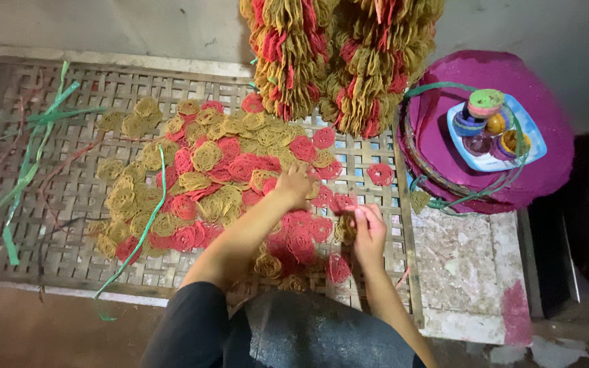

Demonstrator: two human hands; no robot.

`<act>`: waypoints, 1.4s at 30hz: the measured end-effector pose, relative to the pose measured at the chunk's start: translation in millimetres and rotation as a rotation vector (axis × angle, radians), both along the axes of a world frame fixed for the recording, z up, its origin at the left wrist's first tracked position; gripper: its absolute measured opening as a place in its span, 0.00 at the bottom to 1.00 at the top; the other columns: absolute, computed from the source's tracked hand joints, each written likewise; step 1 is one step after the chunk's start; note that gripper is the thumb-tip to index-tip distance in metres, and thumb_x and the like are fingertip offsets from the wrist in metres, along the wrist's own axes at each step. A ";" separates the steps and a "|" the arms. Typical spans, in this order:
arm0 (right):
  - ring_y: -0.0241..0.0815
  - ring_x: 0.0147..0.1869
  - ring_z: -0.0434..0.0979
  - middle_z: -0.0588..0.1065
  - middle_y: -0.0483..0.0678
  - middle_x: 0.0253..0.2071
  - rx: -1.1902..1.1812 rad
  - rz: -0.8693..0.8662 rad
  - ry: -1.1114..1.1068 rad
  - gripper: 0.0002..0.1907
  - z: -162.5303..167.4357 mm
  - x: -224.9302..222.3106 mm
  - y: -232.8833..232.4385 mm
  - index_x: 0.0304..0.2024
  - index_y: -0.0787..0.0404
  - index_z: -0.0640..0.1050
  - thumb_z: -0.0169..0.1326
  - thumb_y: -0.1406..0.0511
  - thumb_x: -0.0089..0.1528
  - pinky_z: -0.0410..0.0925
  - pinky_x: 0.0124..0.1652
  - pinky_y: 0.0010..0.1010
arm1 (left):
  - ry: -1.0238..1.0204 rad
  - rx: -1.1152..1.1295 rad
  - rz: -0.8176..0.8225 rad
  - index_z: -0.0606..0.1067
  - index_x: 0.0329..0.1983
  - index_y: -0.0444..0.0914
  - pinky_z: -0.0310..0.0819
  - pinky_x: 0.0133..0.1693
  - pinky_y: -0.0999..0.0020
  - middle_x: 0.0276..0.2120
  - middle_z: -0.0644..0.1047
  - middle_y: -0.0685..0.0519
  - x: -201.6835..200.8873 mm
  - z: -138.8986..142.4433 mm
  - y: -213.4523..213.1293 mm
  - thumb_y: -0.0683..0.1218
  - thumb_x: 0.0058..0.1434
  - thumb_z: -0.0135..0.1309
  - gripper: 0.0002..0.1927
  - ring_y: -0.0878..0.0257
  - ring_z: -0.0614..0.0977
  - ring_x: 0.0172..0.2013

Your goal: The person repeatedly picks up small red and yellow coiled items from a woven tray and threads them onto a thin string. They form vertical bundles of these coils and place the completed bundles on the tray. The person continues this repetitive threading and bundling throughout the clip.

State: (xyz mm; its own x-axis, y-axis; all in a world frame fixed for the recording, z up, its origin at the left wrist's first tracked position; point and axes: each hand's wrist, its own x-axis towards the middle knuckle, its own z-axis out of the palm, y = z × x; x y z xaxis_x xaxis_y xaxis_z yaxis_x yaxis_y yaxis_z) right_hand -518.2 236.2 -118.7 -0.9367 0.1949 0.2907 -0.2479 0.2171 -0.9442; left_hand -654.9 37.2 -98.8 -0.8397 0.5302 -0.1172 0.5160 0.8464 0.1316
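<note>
The left hand [294, 185] is lying flat, fingers apart, on the pile of red and yellow swirls [213, 177]. The right hand [368, 228] is pinching one yellow swirl [344, 229] tight, just beside the pile, on the woven mat [63, 225].

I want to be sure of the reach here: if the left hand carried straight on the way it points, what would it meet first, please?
The left hand points up the mat; first it would likely meet the red coiled disc just beyond its fingers, then the hanging bundles. Depth is hard to judge.
</note>
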 end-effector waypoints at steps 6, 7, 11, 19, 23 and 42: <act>0.33 0.35 0.70 0.73 0.44 0.30 0.110 -0.033 0.006 0.09 32.1 -2.8 -12.6 0.45 0.66 0.83 0.56 0.70 0.64 0.65 0.37 0.25 | -0.513 0.695 0.258 0.72 0.68 0.44 0.81 0.53 0.61 0.52 0.83 0.42 14.5 -7.0 -6.9 0.49 0.74 0.48 0.20 0.50 0.85 0.49; 0.34 0.33 0.70 0.73 0.45 0.29 0.140 -0.046 -0.007 0.07 33.9 -3.8 -14.5 0.43 0.66 0.83 0.57 0.70 0.64 0.64 0.35 0.25 | -0.589 1.004 0.297 0.72 0.69 0.43 0.82 0.53 0.64 0.49 0.86 0.40 19.2 -7.3 -7.4 0.49 0.75 0.49 0.21 0.50 0.86 0.48; 0.37 0.27 0.68 0.72 0.49 0.26 0.251 -0.067 -0.057 0.05 34.4 -6.1 -19.6 0.38 0.66 0.83 0.59 0.69 0.63 0.62 0.30 0.28 | -0.961 1.355 0.524 0.73 0.64 0.41 0.82 0.52 0.59 0.61 0.75 0.49 38.8 -15.3 -5.3 0.47 0.73 0.43 0.19 0.59 0.80 0.56; 0.44 0.28 0.75 0.76 0.52 0.30 0.396 -0.047 0.007 0.04 34.1 -4.2 -25.6 0.38 0.64 0.83 0.59 0.70 0.62 0.67 0.30 0.32 | -0.926 1.458 0.378 0.70 0.67 0.42 0.80 0.52 0.65 0.62 0.74 0.47 61.3 -30.2 -1.6 0.44 0.74 0.39 0.20 0.60 0.79 0.52; 0.48 0.29 0.76 0.76 0.54 0.30 0.466 -0.053 0.002 0.03 33.3 -5.3 -28.5 0.37 0.65 0.82 0.59 0.70 0.62 0.68 0.31 0.36 | -0.726 1.296 0.326 0.70 0.70 0.40 0.78 0.53 0.69 0.57 0.75 0.42 72.7 -30.9 5.3 0.42 0.74 0.39 0.22 0.59 0.79 0.52; 0.50 0.66 0.69 0.70 0.61 0.61 0.380 -0.105 0.252 0.22 52.4 3.4 -31.8 0.66 0.77 0.68 0.46 0.67 0.74 0.60 0.65 0.36 | 0.163 0.744 -0.015 0.81 0.52 0.51 0.30 0.75 0.33 0.58 0.79 0.61 97.0 81.1 8.1 0.50 0.69 0.50 0.13 0.67 0.75 0.65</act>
